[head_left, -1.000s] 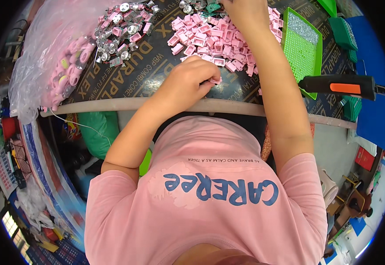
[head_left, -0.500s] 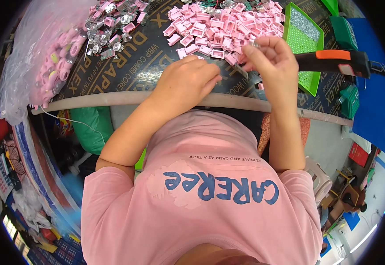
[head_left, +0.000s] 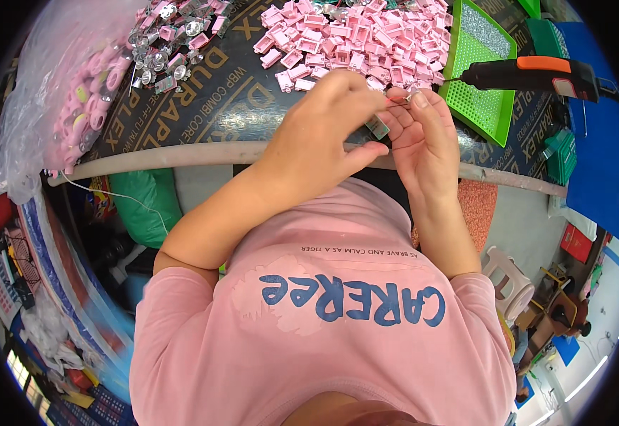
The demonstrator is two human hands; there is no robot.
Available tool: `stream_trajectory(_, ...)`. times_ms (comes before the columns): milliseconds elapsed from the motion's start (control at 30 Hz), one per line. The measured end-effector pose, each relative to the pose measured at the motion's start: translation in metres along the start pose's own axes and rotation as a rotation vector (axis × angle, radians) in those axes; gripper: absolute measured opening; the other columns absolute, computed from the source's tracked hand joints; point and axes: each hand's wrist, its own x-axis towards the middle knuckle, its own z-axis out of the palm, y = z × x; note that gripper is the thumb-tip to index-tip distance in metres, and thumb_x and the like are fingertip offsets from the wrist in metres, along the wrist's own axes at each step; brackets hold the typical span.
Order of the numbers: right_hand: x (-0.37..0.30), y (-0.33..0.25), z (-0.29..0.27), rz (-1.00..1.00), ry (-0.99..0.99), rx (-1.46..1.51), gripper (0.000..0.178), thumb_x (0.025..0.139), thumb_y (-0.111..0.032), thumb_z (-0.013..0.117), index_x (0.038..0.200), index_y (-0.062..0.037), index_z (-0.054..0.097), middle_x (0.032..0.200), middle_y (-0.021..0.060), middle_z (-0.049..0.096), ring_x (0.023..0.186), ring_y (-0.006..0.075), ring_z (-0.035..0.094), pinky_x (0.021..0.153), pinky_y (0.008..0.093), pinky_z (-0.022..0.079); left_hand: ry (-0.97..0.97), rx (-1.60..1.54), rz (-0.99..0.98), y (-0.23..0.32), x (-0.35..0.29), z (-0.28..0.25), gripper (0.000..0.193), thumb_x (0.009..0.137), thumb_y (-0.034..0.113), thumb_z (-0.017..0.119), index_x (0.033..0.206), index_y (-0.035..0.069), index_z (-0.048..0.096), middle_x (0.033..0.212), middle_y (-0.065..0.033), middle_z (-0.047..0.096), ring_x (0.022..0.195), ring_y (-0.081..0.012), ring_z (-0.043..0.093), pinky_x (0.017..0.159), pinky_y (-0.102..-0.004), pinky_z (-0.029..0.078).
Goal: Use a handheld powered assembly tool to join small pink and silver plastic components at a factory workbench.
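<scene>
My right hand (head_left: 426, 142) is palm up, its thumb and forefinger pinching thin red wires (head_left: 399, 100) with a small bit at their end. The wires run toward my left hand (head_left: 324, 128), whose fingers curl over a small grey-green block (head_left: 378, 127). My left thumb stands away from those fingers. The left fingertips are partly hidden, so their exact hold does not show. Just beyond both hands spreads a heap of small pink plastic housings (head_left: 352, 39).
At the right stands a green perforated tray (head_left: 490, 117) with small silvery pieces, a black-and-orange power screwdriver (head_left: 537, 74) lying across it. Clear-and-pink parts (head_left: 178, 42) lie at the back left, beside a plastic bag (head_left: 33, 92) of pink pieces. The table's pale edge (head_left: 203, 154) runs before me.
My left hand has moved right and forward to meet my right hand. My right hand has turned palm up and shifted slightly nearer to me. The small block now shows between them.
</scene>
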Motion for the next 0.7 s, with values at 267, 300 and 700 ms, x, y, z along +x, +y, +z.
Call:
stream_trajectory(267,-0.015,-0.014,-0.011,0.11,-0.113,-0.025,0.027,0.101,-0.005,0.068,0.126,-0.0016,0.059,0.119,0.0178,0.073,0.114,0.0278,0.073,0.095,0.0401,0.062,0.047,0.005,0.175,-0.015,-0.009,-0.008,0.028,0.081,-0.005,0.08,0.107,0.005,0.076,0.11,-0.009,0.072,0.091,-0.0211,0.071,0.071,-0.0304,0.058)
stream_trajectory(300,-0.015,-0.015,-0.013,0.109,-0.111,-0.024,0.027,0.101,-0.005,0.068,0.126,-0.0016,0.059,0.119,0.0178,0.073,0.114,0.0278,0.073,0.095,0.0401,0.062,-0.001,-0.015,0.181,-0.014,-0.01,-0.012,0.027,0.08,-0.004,0.081,0.105,0.005,0.077,0.109,-0.0092,0.072,0.091,-0.0223,0.071,0.072,-0.0315,0.058)
stream_trajectory(700,-0.01,-0.032,-0.009,0.06,-0.413,-1.109,0.03,0.084,0.001,0.087,0.112,-0.0022,0.079,0.105,0.0036,0.072,0.074,0.0063,0.063,0.067,0.0255,0.054,-0.092,0.035,0.322,-0.037,-0.012,-0.022,0.033,0.08,0.001,0.08,0.112,0.009,0.075,0.111,-0.0103,0.071,0.096,-0.0316,0.067,0.083,-0.0412,0.055)
